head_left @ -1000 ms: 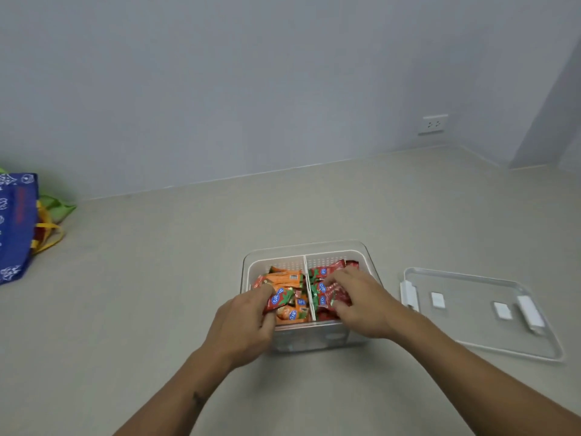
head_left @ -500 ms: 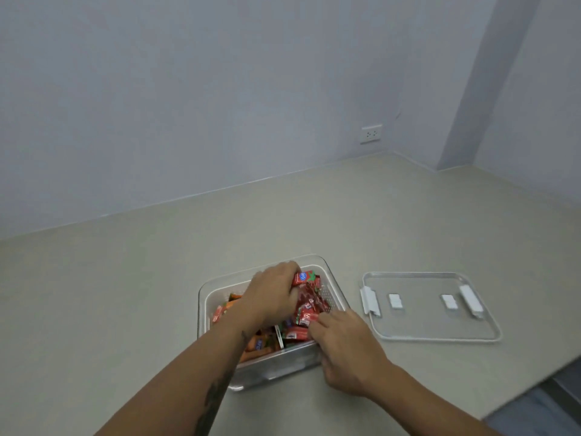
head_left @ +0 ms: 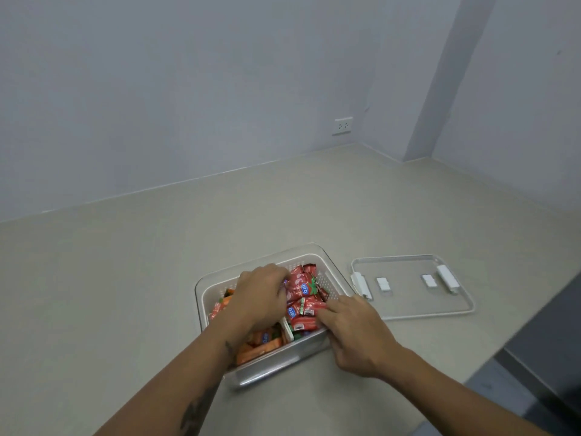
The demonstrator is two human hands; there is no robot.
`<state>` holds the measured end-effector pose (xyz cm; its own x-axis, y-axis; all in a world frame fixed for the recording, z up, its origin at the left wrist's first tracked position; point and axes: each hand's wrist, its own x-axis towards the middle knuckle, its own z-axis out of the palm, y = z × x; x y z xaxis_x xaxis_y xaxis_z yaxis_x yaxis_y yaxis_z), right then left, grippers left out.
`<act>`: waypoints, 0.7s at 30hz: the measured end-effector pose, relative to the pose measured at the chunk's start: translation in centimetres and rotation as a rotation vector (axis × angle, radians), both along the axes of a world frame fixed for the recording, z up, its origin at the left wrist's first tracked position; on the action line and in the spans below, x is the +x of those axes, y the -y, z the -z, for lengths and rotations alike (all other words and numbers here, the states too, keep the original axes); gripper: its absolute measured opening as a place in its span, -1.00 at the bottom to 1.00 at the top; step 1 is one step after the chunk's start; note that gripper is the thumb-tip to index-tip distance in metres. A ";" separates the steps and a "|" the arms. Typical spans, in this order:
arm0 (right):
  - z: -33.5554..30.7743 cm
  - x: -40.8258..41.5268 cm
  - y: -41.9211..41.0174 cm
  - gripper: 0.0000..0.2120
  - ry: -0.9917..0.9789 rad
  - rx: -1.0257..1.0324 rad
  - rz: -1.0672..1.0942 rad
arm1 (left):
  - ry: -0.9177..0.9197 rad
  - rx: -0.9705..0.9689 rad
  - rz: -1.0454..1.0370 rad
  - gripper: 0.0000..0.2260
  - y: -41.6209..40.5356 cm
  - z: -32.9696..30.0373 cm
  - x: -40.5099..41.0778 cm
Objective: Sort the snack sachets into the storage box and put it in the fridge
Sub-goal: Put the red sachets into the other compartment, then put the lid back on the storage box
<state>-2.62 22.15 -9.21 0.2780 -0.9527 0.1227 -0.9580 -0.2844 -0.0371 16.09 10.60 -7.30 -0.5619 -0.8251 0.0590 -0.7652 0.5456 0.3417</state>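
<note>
Nearest, lower frame: two bare forearms reach up from the bottom edge toward a storage box (head_left: 217, 286) at centre frame.
Right hand (head_left: 355, 333): over the box's near right corner, fingers stretched flat and pointing to the upper left, tips resting on the red sachets (head_left: 303, 297); it grips nothing I can make out.
Left hand (head_left: 259, 298): over the middle of the box, knuckles up, fingers curled down into the packets at the divider; whether it pinches one is hidden.
Box contents: orange sachets (head_left: 261, 344) in the left compartment, red ones in the right; a white divider (head_left: 286, 331) runs between them, near to far.
Lid (head_left: 412, 286): just right of the box, flat on the pale counter (head_left: 125, 278), its long side running left to right, white clips at both ends.
Key relation: the lid lies to the right and slightly farther up the frame, so the right hand is plainly nearer to it.
Far background: a wall socket (head_left: 342, 125) in the upper right; no fridge is in sight.
</note>
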 end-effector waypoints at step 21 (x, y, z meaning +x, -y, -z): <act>0.8 -26.5 2.8 -0.50 0.397 0.249 0.767 | -0.285 0.156 -0.029 -0.66 -2.0 -2.9 -23.2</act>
<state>-29.14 19.35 -10.02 -0.4646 -0.8708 -0.1609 -0.7846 0.4890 -0.3811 -7.16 12.62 -4.40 -0.5171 -0.8520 0.0818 -0.6412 0.4489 0.6223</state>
